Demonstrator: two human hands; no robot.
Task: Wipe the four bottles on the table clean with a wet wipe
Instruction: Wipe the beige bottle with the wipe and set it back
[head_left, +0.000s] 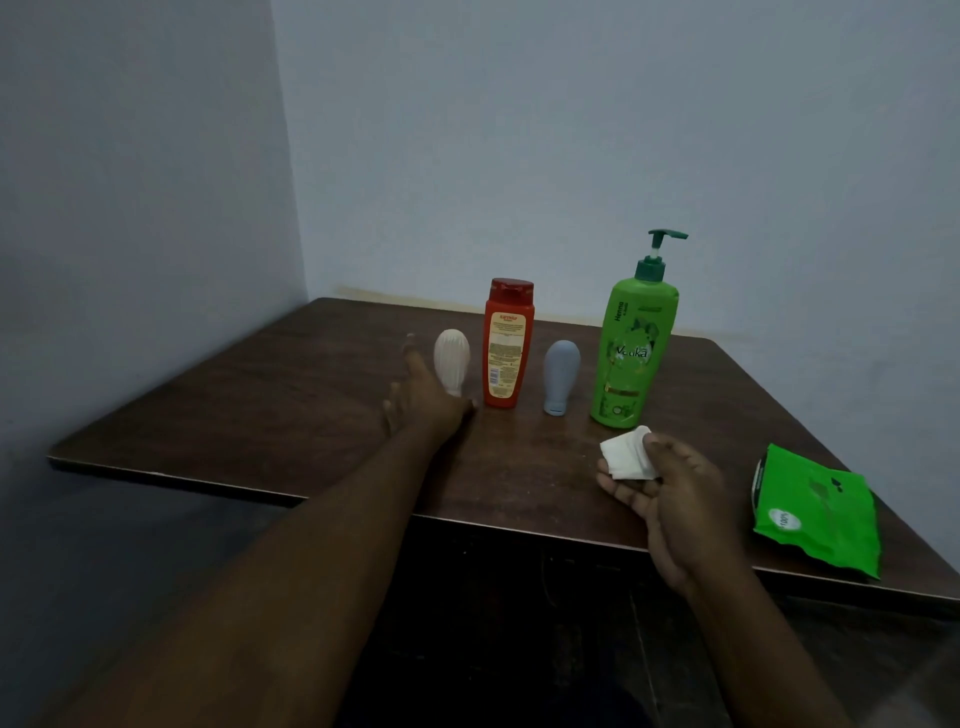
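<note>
Head view: left hand (422, 396), fingers spread and empty, just beside the white bottle (452, 362), leftmost of 4 upright at frame centre; right hand (671, 491), right of centre, pinches the folded wet wipe (626, 453); step judged: reaching for bottle 1, which next needs a firm grasp.

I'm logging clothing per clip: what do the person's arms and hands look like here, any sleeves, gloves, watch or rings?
Both arms are bare as far as the frame shows: no sleeves. The left hand and right hand wear no gloves, and neither wrist carries a watch or band. No ring shows, though the left hand is blurred.
</note>
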